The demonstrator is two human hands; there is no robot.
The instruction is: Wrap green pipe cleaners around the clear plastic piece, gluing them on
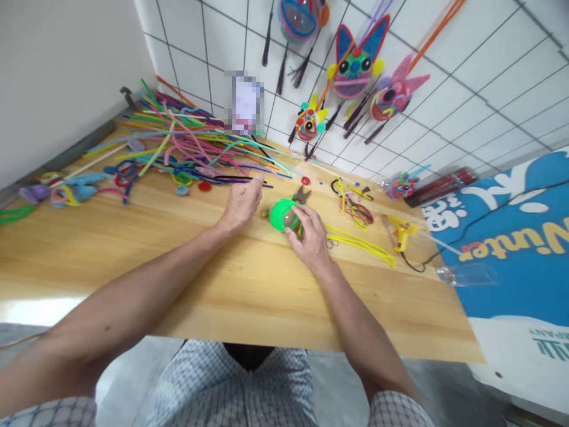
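My right hand (311, 237) curls its fingers and thumb around the edge of a round clear piece wound with green fuzzy stems (281, 214). To its left, my left hand (242, 203) is closed with the thumb uppermost, apart from the green piece. What its fingers hold, if anything, is hidden. A dark pipe cleaner (231, 178) lies just behind that hand. Pliers (303, 194) rest on the wooden table (249, 296) beyond the green piece. Yellow pipe cleaners (364, 243) lie to the right of my right hand.
A heap of coloured pipe cleaners (191, 139) covers the back left. A yellow glue gun (403, 232) with a cord sits at the right. Decorated animal-face ornaments (355, 68) hang on the tiled wall. A blurred phone-like screen (246, 104) stands at the back.
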